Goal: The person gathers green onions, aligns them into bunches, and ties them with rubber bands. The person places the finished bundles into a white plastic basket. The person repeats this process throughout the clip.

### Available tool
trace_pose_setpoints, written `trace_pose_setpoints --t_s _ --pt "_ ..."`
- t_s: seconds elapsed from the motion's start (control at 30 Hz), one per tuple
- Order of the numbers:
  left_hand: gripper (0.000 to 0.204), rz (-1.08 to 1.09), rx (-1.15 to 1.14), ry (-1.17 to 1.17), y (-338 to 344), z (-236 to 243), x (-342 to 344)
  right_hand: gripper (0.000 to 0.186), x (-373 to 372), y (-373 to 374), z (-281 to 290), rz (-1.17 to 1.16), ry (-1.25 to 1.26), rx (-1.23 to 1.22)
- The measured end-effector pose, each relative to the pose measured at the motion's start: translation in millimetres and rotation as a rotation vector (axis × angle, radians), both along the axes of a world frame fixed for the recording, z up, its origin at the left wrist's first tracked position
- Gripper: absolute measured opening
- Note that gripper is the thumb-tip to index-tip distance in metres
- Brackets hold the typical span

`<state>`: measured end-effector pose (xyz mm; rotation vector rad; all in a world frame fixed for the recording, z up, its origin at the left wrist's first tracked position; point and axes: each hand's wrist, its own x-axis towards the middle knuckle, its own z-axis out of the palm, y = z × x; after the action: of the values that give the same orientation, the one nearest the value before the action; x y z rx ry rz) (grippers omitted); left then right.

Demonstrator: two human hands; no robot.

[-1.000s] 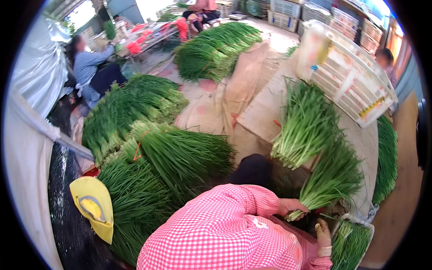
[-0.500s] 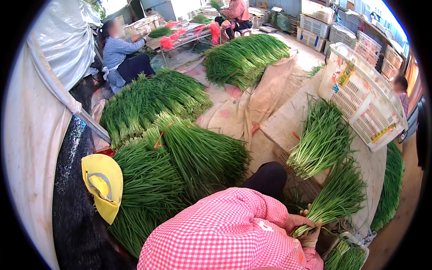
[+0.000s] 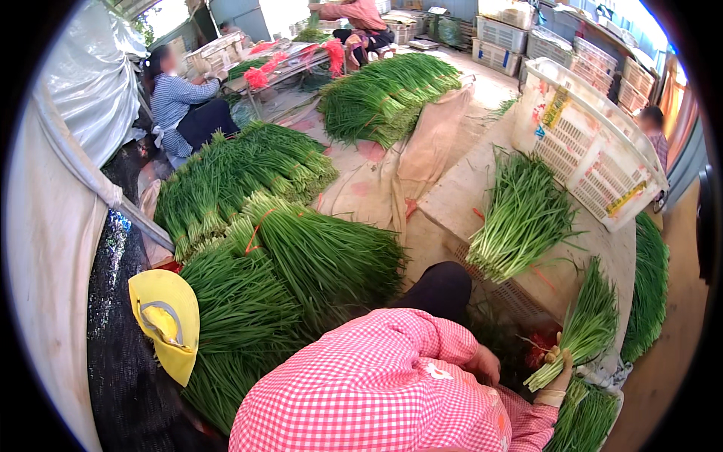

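Observation:
My right hand [image 3: 559,371] is closed around the pale stem ends of a bunch of garlic chives [image 3: 590,320], whose green leaves fan up and away to the right. Yellowish coverings show on its fingertips. My left hand [image 3: 486,364] is apart from the bunch, low in front of my body, and its fingertips are hidden. Red strands [image 3: 538,348] hang between the two hands. Beyond them, a loose pile of garlic chives [image 3: 521,218] lies on the pale board [image 3: 452,203]. More chives [image 3: 584,416] fill a container below my right wrist.
Large chive bundles [image 3: 324,252] stand at my left, beside a yellow cap [image 3: 164,324]. A white plastic crate [image 3: 591,143] sits at the right edge of the board. Further off, co-workers sit near a low table [image 3: 290,64] with red ties; more chives [image 3: 388,94] lie on the floor.
My hands have separated. The right hand has moved right with the chive bunch, raising it more upright; the left has let go and drawn back. The whole view has shifted slightly.

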<state>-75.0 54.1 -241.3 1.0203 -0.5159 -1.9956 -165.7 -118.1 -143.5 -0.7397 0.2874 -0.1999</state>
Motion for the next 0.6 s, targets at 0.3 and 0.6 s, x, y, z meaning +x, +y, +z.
trace_pose_setpoints --t_s 0.3,0.6 --pt "0.057 0.379 -0.406 -0.431 -45.5 87.9 14.3 0.014 -21.0 -50.2 -67.4 -0.115 0.515 -0.673" --pt "0.029 0.763 -0.225 0.427 -84.2 45.7 6.8 0.059 -12.5 41.9 1.8 -0.036 0.973 -1.895"
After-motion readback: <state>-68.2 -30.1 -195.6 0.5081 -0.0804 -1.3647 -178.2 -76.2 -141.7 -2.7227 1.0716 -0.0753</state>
